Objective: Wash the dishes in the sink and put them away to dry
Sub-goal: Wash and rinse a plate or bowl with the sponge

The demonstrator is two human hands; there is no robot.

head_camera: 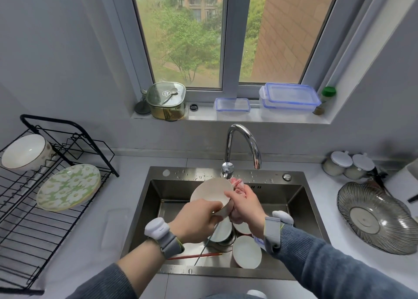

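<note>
Grey counter (pixel 95 219), steel sink (pixel 291 199): both hands' fingers (pixel 217 208) grip white bowl (pixel 210 191), pink cloth (pixel 237 184).

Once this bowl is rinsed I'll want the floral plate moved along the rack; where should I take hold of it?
Pinch the floral plate by its raised upper rim, coming from above. It leans tilted on the rack wires, so that edge stands free, while its lower edge sits against them.

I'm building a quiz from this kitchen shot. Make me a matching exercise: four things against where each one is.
Things:
1. floral plate
2. pink cloth
3. red chopstick
4. glass dish

Places:
A. counter right of the sink
B. sink floor
C. black drying rack
D. right hand, against the held bowl

Pairs: 1-C, 2-D, 3-B, 4-A
</note>
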